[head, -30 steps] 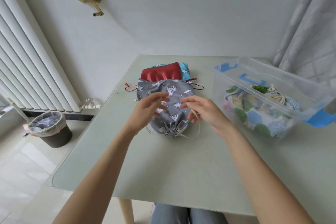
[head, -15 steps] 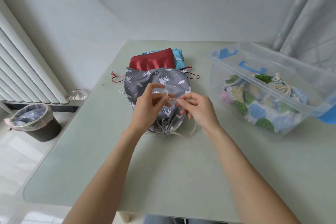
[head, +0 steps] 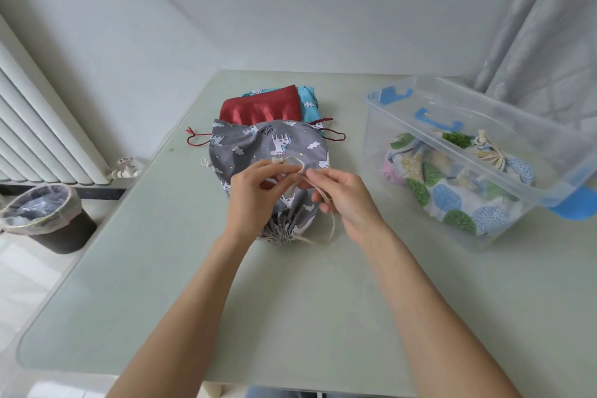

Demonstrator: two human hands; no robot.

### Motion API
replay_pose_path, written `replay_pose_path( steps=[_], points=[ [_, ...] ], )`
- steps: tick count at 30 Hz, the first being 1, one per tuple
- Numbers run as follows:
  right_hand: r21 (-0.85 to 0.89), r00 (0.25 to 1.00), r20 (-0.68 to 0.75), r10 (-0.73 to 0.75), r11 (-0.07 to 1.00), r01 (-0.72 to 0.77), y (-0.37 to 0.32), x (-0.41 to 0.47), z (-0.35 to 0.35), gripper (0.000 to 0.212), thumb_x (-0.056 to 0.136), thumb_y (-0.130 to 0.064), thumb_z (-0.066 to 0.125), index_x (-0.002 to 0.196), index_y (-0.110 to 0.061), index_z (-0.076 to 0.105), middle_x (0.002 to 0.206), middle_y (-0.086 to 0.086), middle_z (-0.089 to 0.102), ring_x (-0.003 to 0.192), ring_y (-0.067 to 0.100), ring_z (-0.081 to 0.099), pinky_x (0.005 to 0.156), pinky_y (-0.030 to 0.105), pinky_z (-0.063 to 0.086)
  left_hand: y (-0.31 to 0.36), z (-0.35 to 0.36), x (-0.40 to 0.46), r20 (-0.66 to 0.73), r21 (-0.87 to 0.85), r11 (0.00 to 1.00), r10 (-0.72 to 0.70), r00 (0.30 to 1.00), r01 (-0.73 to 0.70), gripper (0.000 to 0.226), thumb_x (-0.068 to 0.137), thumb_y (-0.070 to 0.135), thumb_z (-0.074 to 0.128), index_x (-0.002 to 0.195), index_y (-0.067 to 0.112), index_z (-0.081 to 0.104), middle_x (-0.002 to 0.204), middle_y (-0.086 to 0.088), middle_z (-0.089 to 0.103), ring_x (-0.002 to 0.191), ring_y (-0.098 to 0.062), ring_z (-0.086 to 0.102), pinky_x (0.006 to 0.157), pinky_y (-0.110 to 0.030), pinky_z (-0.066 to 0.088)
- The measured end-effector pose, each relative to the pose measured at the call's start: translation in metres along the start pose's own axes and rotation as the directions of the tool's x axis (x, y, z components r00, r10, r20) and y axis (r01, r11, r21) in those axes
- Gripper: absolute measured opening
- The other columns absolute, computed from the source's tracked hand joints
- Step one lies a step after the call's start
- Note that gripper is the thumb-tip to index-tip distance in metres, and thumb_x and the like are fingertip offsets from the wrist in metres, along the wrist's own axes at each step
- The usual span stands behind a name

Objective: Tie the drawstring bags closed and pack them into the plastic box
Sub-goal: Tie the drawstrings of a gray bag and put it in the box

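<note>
Clear plastic box [head: 478,126] holding one tied tree-print bag [head: 452,200], left hand [head: 255,197] and right hand [head: 345,200] both pinching cream drawstring [head: 295,162] over cinched grey unicorn bag [head: 258,145]

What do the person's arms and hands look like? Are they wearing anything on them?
Both arms are bare all the way up to the bottom edge of the picture, with no sleeves showing. The left hand and the right hand have no gloves, and I can see no rings, watch or bracelets. The fingernails look short and plain.
</note>
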State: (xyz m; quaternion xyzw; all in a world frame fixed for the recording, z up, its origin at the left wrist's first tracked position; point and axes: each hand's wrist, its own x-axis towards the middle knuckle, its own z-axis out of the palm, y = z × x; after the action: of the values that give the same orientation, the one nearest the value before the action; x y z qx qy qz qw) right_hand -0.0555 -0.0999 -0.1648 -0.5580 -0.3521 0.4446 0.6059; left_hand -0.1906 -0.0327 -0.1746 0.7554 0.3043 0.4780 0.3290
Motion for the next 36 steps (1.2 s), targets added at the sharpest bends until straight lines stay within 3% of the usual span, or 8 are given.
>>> replay_pose_path(
  steps=[6,11,17,20,24,28,31,36],
  points=[
    [-0.020,0.999,-0.042,-0.021,1.000,0.020,0.003,0.002,-0.002,0.011,0.083,-0.019,0.069,0.085,-0.008,0.069,0.068,0.006,0.059,0.048,0.005,0.041,0.040,0.014,0.028,0.008,-0.001,-0.002,0.115,0.035,0.999,-0.011,0.993,0.007,0.032,0.074,0.016,0.078,0.101,0.016,0.061,0.081,0.015,0.069,0.067,-0.008,0.064,0.067,-0.016,0.051],
    [0.057,0.998,-0.041,-0.055,0.997,0.057,0.001,0.005,-0.005,0.002,0.087,-0.012,0.064,0.086,-0.010,0.065,0.068,-0.005,0.062,0.049,0.003,0.042,0.040,0.014,0.029,0.009,-0.007,0.001,0.074,-0.062,0.977,-0.197,0.978,0.202,0.007,0.086,0.025,0.065,0.090,0.025,0.059,0.084,0.010,0.067,0.074,-0.008,0.066,0.066,-0.019,0.053],
    [-0.045,0.997,0.022,-0.079,0.996,0.080,0.000,0.005,-0.006,0.014,0.087,-0.019,0.064,0.092,-0.006,0.068,0.067,0.001,0.051,0.050,0.003,0.039,0.043,0.015,0.030,0.012,-0.010,-0.003,0.283,-0.137,0.946,-0.246,0.927,0.293,0.026,0.086,0.023,0.065,0.110,0.014,0.065,0.096,0.001,0.072,0.081,-0.004,0.069,0.069,-0.015,0.051],
    [-0.099,0.995,0.033,-0.097,0.990,0.100,-0.003,0.002,-0.007,0.019,0.088,-0.021,0.063,0.094,-0.004,0.067,0.071,0.010,0.044,0.051,0.006,0.035,0.043,0.015,0.029,0.019,-0.009,-0.002,0.194,-0.169,0.949,-0.233,0.953,0.267,0.012,0.082,0.014,0.070,0.094,0.012,0.069,0.085,-0.001,0.073,0.073,-0.005,0.069,0.067,-0.014,0.051],
    [-0.196,0.990,0.122,-0.075,0.976,0.098,-0.011,-0.005,-0.008,0.015,0.091,-0.019,0.058,0.094,-0.006,0.065,0.062,-0.002,0.043,0.044,0.005,0.033,0.041,0.014,0.026,0.031,-0.012,-0.005,0.091,-0.124,0.980,-0.148,0.985,0.159,0.010,0.077,0.018,0.075,0.084,0.022,0.068,0.077,0.004,0.072,0.071,-0.008,0.068,0.066,-0.017,0.051],
    [-0.173,0.979,0.188,-0.074,0.979,0.107,-0.015,-0.010,-0.006,0.014,0.095,-0.016,0.052,0.085,-0.010,0.060,0.055,-0.006,0.050,0.039,0.005,0.033,0.038,0.015,0.026,0.037,-0.018,-0.013,0.234,-0.201,0.963,-0.130,0.964,0.179,0.010,0.085,0.028,0.066,0.092,0.021,0.066,0.079,0.003,0.071,0.079,-0.010,0.067,0.077,-0.024,0.052],
    [-0.014,0.965,0.241,-0.099,0.994,0.105,-0.021,-0.014,-0.007,0.015,0.093,-0.014,0.053,0.081,-0.010,0.061,0.059,-0.003,0.053,0.044,0.007,0.040,0.042,0.016,0.032,0.028,-0.018,-0.016,0.183,-0.199,0.949,-0.208,0.961,0.243,0.009,0.094,0.018,0.052,0.096,0.018,0.061,0.091,0.007,0.065,0.091,-0.010,0.061,0.088,-0.031,0.048],
    [-0.101,0.918,0.357,-0.169,0.971,0.218,-0.028,-0.023,-0.017,0.004,0.085,-0.008,0.062,0.082,-0.009,0.064,0.066,-0.004,0.063,0.059,0.005,0.054,0.057,0.014,0.041,0.029,-0.025,-0.016,0.446,-0.116,0.912,-0.307,0.841,0.394,0.025,0.099,0.012,0.041,0.101,0.002,0.064,0.094,-0.007,0.066,0.086,-0.014,0.060,0.082,-0.021,0.048]
  ],
)
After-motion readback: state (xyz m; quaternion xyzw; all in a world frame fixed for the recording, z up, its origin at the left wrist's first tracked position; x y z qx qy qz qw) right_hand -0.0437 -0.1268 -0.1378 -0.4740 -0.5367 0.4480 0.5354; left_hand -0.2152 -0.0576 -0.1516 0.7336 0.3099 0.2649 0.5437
